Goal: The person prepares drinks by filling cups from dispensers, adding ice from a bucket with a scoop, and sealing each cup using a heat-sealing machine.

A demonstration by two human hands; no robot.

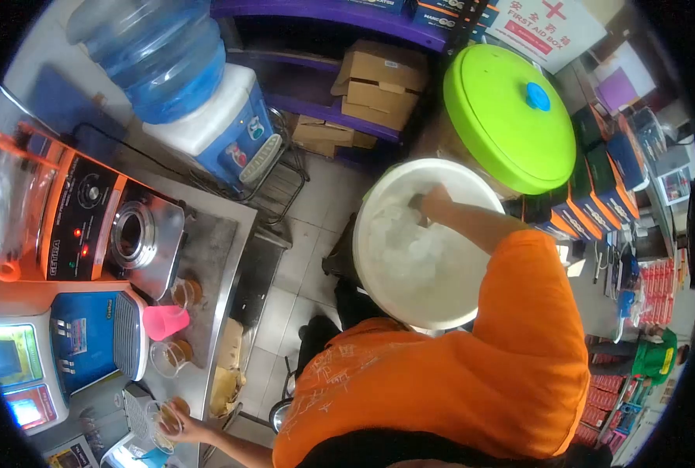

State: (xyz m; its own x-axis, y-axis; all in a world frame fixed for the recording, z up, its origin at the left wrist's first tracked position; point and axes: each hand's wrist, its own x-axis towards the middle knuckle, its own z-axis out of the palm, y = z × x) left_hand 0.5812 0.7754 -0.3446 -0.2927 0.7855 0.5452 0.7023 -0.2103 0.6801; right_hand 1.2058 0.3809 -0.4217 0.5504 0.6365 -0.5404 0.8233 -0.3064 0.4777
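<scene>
My right hand (437,203) reaches down into a large white tub (371,292) of ice (406,249). Its fingers are closed around a small grey scoop (417,204), partly hidden by the hand and the ice. At the lower left, my left hand (183,430) grips a clear plastic cup (160,423) with some brown liquid in its bottom, over the counter edge. Two similar cups, one nearer (164,359) and one farther (185,293), sit on the metal counter (211,257) with brown liquid in them. Between these two is a pink cup (166,321).
An orange cup-sealing machine (82,218) and a blue drink dispenser (90,335) line the left. Behind stands a water dispenser (207,132). A bin with a green lid (503,117) adjoins the tub. Cardboard boxes (382,82) fill a shelf. A person in green (654,357) is far right.
</scene>
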